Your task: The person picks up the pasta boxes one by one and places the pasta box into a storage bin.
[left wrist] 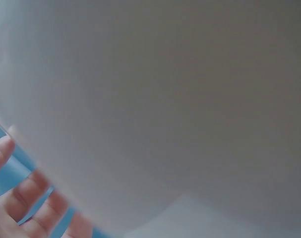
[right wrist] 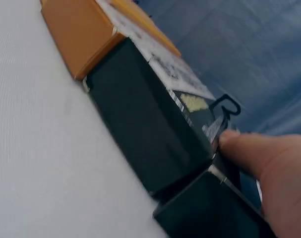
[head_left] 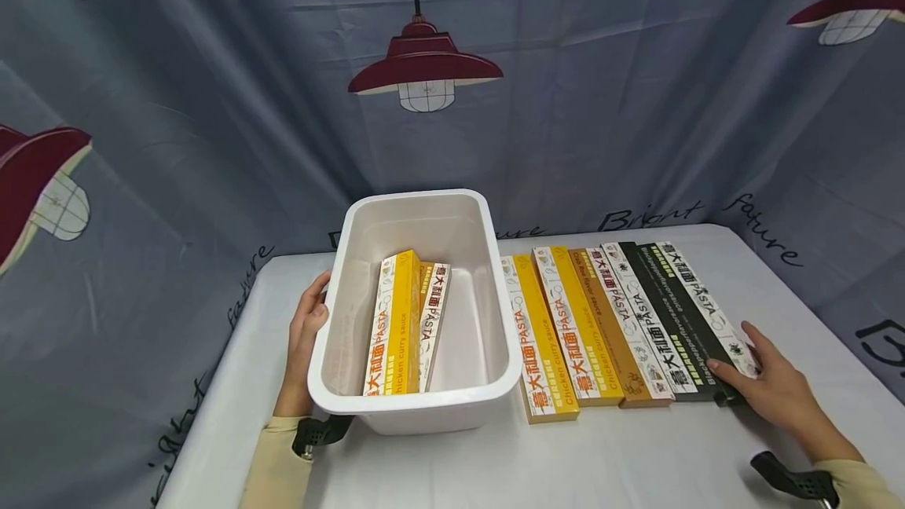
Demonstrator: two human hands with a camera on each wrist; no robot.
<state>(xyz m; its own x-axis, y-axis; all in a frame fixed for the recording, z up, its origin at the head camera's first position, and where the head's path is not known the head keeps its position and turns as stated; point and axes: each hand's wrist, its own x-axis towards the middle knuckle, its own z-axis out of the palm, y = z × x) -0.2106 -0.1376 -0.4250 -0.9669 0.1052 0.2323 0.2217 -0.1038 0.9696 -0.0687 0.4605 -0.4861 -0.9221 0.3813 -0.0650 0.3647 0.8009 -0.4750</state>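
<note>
My left hand (head_left: 302,344) rests against the left outer wall of a white plastic tub (head_left: 417,405), its fingers fairly straight below the rim. In the left wrist view, the tub's wall (left wrist: 165,99) fills most of the picture. Inside the tub are a yellow chicken curry pasta box (head_left: 403,320) and a second pasta box (head_left: 433,320) with a white printed face. At the right end of a row, my right hand (head_left: 774,383) grips the near end of a black-and-white pasta box (head_left: 707,305). The right thumb (right wrist: 244,148) lies in the gap beside the neighbouring black box (right wrist: 145,119).
Left of the gripped box, the row holds yellow pasta boxes (head_left: 551,368), a brown one (head_left: 639,383) and a black one (head_left: 665,297). They lie side by side on a white-covered table (head_left: 566,470). A grey-blue curtain (head_left: 551,124) with printed lamps hangs behind.
</note>
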